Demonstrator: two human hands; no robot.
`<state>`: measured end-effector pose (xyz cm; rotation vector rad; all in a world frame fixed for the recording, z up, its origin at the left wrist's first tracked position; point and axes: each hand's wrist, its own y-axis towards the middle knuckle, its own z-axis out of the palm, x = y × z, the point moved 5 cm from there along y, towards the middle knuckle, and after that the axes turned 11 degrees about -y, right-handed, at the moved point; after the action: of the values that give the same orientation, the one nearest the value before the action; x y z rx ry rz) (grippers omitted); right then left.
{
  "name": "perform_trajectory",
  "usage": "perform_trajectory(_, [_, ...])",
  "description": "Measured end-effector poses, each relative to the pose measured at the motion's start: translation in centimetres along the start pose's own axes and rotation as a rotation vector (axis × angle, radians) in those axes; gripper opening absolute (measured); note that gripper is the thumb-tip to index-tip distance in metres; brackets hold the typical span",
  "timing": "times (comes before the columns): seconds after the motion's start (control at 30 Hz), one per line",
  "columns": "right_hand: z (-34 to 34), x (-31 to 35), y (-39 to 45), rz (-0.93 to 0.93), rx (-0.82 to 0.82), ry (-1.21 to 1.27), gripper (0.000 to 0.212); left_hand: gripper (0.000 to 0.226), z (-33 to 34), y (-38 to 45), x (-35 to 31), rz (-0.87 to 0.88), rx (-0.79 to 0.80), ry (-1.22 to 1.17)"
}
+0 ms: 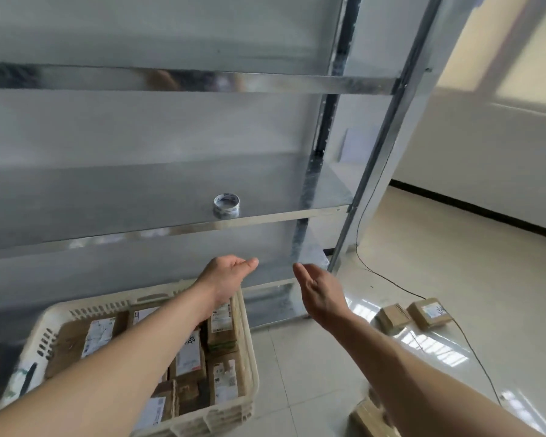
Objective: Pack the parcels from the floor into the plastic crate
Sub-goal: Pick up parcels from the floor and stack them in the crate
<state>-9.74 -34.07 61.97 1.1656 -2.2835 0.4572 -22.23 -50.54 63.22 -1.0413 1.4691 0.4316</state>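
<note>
While hands [230, 272] hover, cream crate [60, 313], brown parcels [221, 329]

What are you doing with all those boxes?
A person is packing parcels into a plastic crate. The crate is already nearly full of parcels. Right now both hands are empty: the left hand is open above the crate's far corner, and the right hand is open out in front of the metal shelf. Two small parcels lie on the floor to the right, and another sits under the right arm, not packed yet.
</note>
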Motion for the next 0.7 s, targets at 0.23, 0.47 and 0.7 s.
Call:
perform_trajectory(0.23, [-3.6,-5.7,-5.1,0.207,-0.147,0.006,0.051,0.033,6.1,-1.2,-0.9,0.026,0.219,0.040])
perform_trajectory(0.47, [-6.5,-11.5,-12.0,0.427,-0.264,0.016,0.051,0.036,12.2,-3.1,0.0,0.006,0.394,0.034])
perform_trajectory(0.7, [-10.1,-16.5,-16.8,0.575,-0.373,0.078,0.045,0.047,19.1,-4.7,-0.4,-0.024,0.497,0.094])
